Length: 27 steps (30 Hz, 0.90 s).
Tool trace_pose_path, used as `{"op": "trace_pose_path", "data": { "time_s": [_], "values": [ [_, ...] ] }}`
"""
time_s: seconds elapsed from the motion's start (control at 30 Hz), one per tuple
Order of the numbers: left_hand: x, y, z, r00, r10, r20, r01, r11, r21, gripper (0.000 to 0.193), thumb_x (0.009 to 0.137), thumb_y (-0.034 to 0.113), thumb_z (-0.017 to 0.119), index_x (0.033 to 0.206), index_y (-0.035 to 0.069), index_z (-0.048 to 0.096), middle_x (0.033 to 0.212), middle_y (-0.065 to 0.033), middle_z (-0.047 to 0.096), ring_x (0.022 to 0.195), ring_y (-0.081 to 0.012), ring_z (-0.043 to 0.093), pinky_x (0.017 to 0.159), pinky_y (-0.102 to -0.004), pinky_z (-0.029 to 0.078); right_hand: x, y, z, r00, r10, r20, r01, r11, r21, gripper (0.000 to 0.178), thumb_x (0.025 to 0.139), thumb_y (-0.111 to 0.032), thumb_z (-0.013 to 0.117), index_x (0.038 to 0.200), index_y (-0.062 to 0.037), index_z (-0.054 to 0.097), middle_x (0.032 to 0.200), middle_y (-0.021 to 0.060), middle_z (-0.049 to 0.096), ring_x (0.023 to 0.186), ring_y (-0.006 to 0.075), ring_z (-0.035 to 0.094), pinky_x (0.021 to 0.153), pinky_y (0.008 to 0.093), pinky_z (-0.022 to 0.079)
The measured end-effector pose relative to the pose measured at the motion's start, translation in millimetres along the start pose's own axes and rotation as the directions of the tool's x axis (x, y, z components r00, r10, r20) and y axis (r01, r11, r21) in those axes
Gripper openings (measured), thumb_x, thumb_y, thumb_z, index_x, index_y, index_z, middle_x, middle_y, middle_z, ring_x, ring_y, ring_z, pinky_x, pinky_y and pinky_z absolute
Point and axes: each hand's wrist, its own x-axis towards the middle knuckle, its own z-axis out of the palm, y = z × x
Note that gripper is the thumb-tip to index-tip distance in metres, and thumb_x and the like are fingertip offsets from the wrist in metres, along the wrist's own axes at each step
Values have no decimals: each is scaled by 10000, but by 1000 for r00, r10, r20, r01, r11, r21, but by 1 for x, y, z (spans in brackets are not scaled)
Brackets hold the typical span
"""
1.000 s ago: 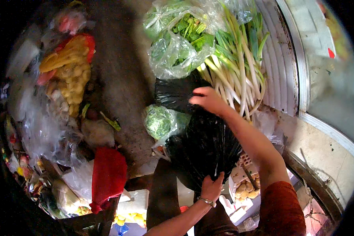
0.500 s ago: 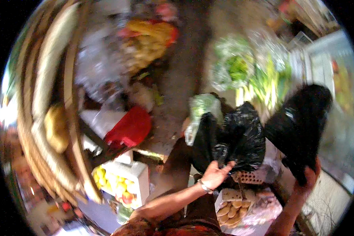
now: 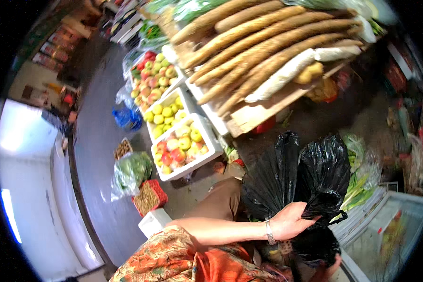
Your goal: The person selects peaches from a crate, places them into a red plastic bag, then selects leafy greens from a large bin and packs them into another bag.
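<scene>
A bunched black plastic bag (image 3: pixel 310 169) stands up in front of me, its sides gathered into folds. My left hand (image 3: pixel 292 221), with a silver bracelet at the wrist, is closed on its gathered neck. Lower down, close to my body, my right hand (image 3: pixel 332 267) grips a dark black bag part (image 3: pixel 317 246). Its fingers curl at the edge of the plastic, and most of that hand is hidden. Whether the lower plastic is a separate bag I cannot tell. What the bags contain is hidden.
Long brown roots (image 3: pixel 263 51) lie on a wooden board ahead. White foam boxes (image 3: pixel 216 149) of peaches and yellow-green fruit stand to the left. A red box (image 3: pixel 160 190) of small brown goods sits on the floor. Leafy greens (image 3: pixel 355 197) and a glass-topped case (image 3: pixel 385 230) are at the right.
My view has swung left. My right hand has brought its black bag down and inward, close to my left hand. My left hand's fingers have closed on the bag's neck.
</scene>
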Motion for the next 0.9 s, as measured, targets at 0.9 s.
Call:
{"op": "trace_pose_path", "data": {
  "time_s": [0.9],
  "values": [
    [-477, -119, -201, -189, -648, -738, -141, 762, -632, 276, 829, 302, 697, 904, 95, 532, 564, 46, 436, 417, -69, 378, 385, -246, 302, -73, -104, 303, 550, 661, 510, -670, 714, -203, 251, 712, -226, 635, 929, -108, 591, 813, 17, 639, 628, 177, 580, 478, 295, 396]
  ]
}}
